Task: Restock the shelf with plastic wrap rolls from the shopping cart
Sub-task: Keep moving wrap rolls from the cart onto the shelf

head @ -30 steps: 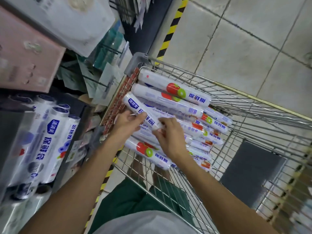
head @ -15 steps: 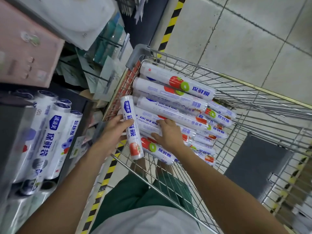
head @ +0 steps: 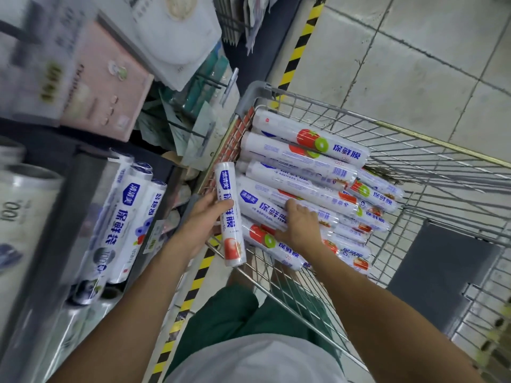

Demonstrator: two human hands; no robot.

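Head view: shelf (head: 69,230) at left, blue-label rolls (head: 125,217) stacked on it, likely destination; shopping cart (head: 414,136) at right, plastic wrap rolls (head: 304,153) piled toward shelf-side corner, within reach; right hand (head: 302,230) on pile, fingers bent over it, gripping or merely steadying, cannot tell; left hand (head: 200,219) clamped round lifted roll (head: 231,244), held at cart edge, probably bound shelfward.

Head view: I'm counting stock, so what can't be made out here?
Head view only:
- Shelf rolls: labels smeared by motion blur.
- Cart: lower rolls hidden under the pile; right side cut off by the edge.
- Right hand: its own back hides whether there is a grip.
- Held roll in left hand: small print too small.
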